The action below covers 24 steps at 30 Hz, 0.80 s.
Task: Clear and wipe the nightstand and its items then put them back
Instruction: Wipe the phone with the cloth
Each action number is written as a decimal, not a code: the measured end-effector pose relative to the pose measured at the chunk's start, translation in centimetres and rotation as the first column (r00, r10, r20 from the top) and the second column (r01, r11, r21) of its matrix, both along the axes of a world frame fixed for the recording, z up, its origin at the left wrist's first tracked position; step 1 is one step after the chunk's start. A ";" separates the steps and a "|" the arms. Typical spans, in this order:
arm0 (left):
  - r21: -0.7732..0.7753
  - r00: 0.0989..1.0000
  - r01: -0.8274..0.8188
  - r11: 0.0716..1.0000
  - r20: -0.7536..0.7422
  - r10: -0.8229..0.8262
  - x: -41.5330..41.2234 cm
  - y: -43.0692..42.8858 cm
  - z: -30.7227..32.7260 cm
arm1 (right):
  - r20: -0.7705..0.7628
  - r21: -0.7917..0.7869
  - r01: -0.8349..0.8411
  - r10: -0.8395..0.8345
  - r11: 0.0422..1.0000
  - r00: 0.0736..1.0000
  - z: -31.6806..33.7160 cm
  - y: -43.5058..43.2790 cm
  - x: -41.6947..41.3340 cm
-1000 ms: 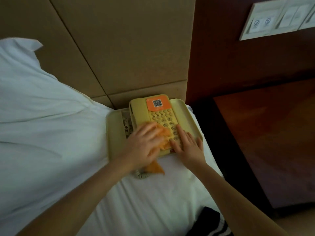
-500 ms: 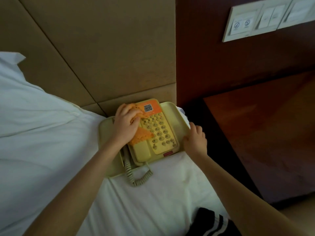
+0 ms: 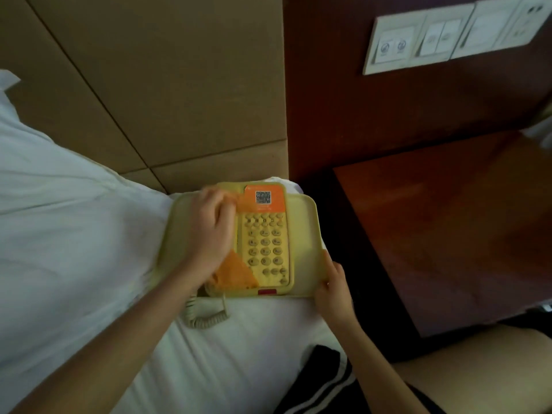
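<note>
Yellow corded telephone [image 3: 265, 249] lying on a cream tray [image 3: 304, 228] on the white bed [image 3: 89, 234], just left of the dark wooden nightstand [image 3: 448, 228] and close to the padded headboard. Left hand [image 3: 209, 234] on the handset side, fingers bent over an orange cloth [image 3: 236, 274] and pressing it down, blurred at the far end. Right hand [image 3: 333, 289] gripping the tray's near right corner, thumb along the edge, other fingers hidden beneath. Probably mid-wipe of the phone. Best to brace the tray firmly against sliding on the soft sheet, draw the cloth in long strokes from far to near, go lightly over the keypad [image 3: 264, 243], and steer clear of the coiled cord [image 3: 206, 318] at the near edge.
</note>
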<state>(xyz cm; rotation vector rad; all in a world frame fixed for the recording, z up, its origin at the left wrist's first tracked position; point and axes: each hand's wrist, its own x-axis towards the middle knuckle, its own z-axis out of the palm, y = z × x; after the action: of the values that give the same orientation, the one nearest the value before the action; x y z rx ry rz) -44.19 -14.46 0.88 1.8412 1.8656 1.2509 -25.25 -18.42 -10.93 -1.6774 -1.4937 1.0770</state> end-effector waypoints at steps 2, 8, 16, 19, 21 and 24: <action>0.051 0.999 -0.048 0.998 0.007 0.047 1.5 2.8 1.5 | 0.021 0.000 -0.014 0.014 1.000 1.000 -0.1 -0.4 0.4; -0.119 0.879 0.156 0.981 -0.437 -0.193 5.2 8.1 -3.8 | 0.126 0.062 -0.013 0.005 0.998 0.992 -1.0 -1.5 1.0; -0.275 0.765 -0.047 0.960 -0.628 -0.143 5.3 0.0 -8.3 | 0.376 0.020 -0.103 0.088 0.994 0.923 -1.5 -1.5 1.0; -0.357 0.752 0.086 0.930 -0.589 -0.295 5.2 -5.7 -8.9 | 0.367 -0.049 -0.107 0.118 0.993 0.923 -1.7 -1.4 1.2; -0.352 0.710 0.131 0.927 -0.620 -0.335 4.5 -5.3 -8.9 | 0.336 -0.078 -0.090 0.111 0.993 0.935 -1.7 -1.3 1.3; -0.338 0.674 0.085 0.937 -0.673 -0.304 4.2 -0.4 -8.3 | 0.306 -0.098 -0.067 0.094 0.993 0.947 -1.6 -1.3 1.1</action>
<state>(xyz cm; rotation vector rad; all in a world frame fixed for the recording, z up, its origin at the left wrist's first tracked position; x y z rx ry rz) -39.96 -14.90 -7.41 2.4840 1.9409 0.1237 -24.18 -19.77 -12.56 -1.9313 -1.7472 0.9637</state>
